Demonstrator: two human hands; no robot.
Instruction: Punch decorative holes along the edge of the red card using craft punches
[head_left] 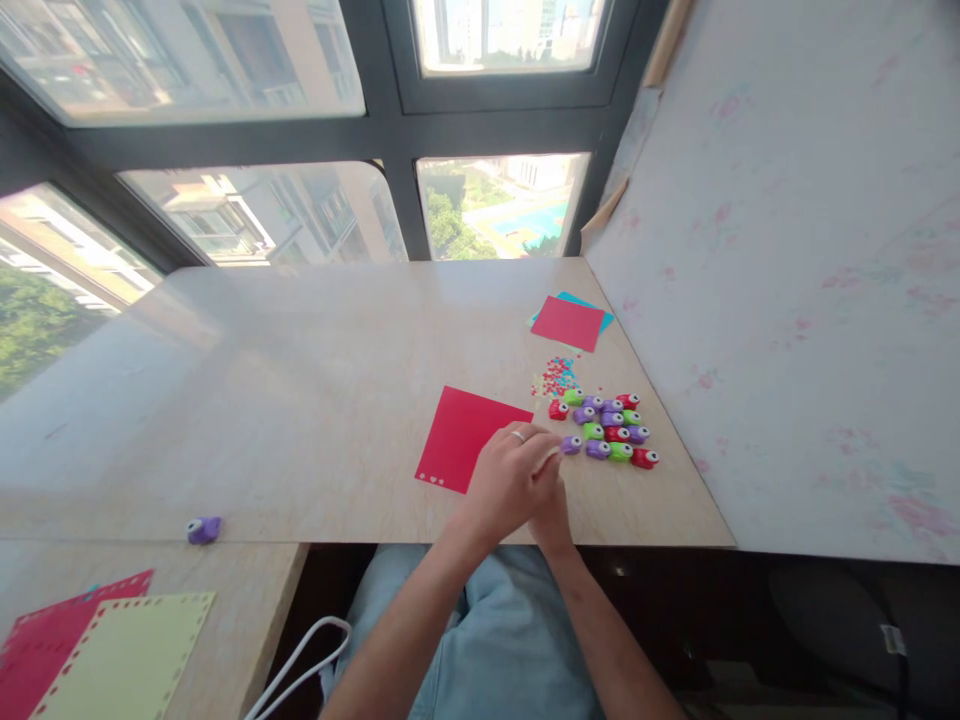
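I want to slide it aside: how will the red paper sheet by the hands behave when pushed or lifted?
The red sheet lies flat and thin, so it is probably light and floppy. On the smooth tabletop it likely slides easily.

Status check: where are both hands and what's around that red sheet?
Left hand over right hand, clasped at red sheet's right edge; grip unclear. Craft punches clustered just right. Confetti beyond.

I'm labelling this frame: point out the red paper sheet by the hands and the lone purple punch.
red paper sheet (465, 432), head view, middle of the sheet.
lone purple punch (203, 529), head view, its body.
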